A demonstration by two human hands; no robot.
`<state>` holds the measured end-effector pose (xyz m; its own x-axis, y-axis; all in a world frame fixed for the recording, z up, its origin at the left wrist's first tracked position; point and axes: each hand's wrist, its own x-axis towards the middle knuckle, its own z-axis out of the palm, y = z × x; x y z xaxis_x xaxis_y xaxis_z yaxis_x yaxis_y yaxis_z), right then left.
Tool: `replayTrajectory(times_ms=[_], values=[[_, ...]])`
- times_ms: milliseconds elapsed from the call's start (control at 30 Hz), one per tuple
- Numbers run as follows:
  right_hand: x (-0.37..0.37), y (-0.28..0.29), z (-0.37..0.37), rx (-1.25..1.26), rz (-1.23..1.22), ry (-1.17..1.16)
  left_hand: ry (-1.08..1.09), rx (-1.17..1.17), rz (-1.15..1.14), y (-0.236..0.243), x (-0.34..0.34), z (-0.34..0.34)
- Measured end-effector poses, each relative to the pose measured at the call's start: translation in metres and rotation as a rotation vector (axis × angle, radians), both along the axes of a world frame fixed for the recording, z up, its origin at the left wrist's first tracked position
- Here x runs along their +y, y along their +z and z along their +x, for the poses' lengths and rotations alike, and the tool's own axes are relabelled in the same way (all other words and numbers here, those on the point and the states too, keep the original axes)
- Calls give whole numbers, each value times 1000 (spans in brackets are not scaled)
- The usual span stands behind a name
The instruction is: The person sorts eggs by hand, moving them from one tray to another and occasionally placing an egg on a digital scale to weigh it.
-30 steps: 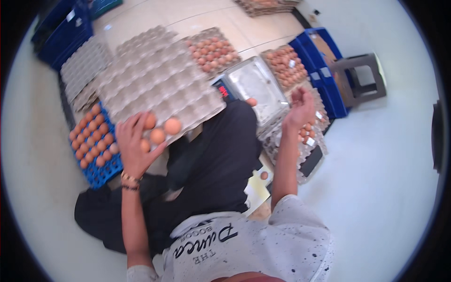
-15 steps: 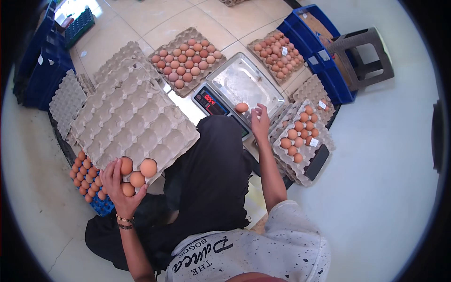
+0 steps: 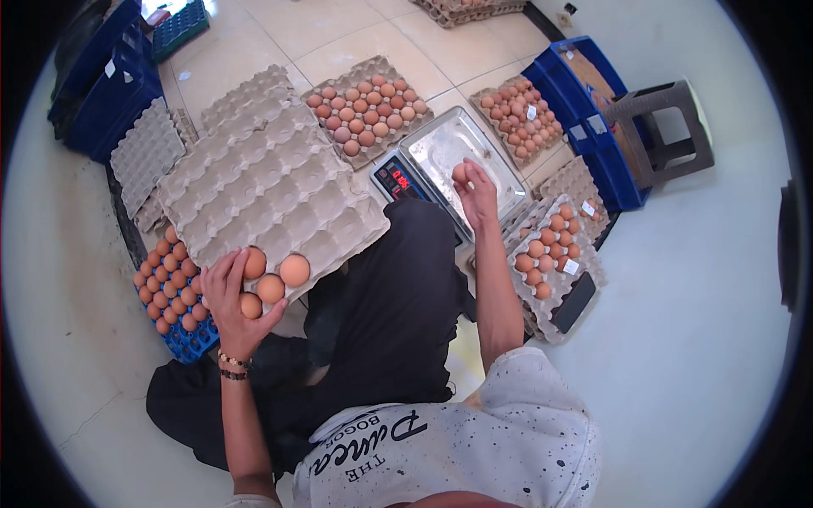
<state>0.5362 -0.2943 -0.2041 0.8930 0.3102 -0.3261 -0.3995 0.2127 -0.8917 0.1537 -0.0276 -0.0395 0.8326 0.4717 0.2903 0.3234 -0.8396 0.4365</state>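
A large grey cardboard egg tray (image 3: 279, 190) lies tilted over my left knee, with several brown eggs (image 3: 271, 288) in its near corner. My left hand (image 3: 233, 309) grips that corner, its fingers and thumb around the outermost eggs. Over the metal pan (image 3: 432, 152) of a digital scale, my right hand (image 3: 479, 196) pinches a single brown egg (image 3: 461, 173). From here I cannot tell whether that egg touches the pan. The scale's red display (image 3: 400, 178) is lit on the pan's left side.
Filled egg trays (image 3: 368, 110) (image 3: 518, 118) stand beyond the scale. At right are stacked trays with eggs (image 3: 550, 245), a dark phone (image 3: 574, 302), a blue crate (image 3: 622, 182) and a grey stool (image 3: 660, 127). A blue tray of eggs (image 3: 174, 284) sits at left.
My right hand has closed on the egg at the scale pan, where it was open beside it. The view has shifted slightly; my left hand stays at the tray corner.
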Motion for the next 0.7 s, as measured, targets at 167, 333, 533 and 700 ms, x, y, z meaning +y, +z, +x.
replayTrajectory(times_ms=[167,333,533,700], values=[[17,122,-55,-62,399,208,-24,-34,0,-6,0,-3],[74,200,-132,-383,295,567,8,-57,-90,4,3,-14],[139,187,-208,-757,-86,624,281,-456,-250,-5,65,-102],[157,177,-225,-1187,-349,630,864,-240,-385,-102,137,-222]])
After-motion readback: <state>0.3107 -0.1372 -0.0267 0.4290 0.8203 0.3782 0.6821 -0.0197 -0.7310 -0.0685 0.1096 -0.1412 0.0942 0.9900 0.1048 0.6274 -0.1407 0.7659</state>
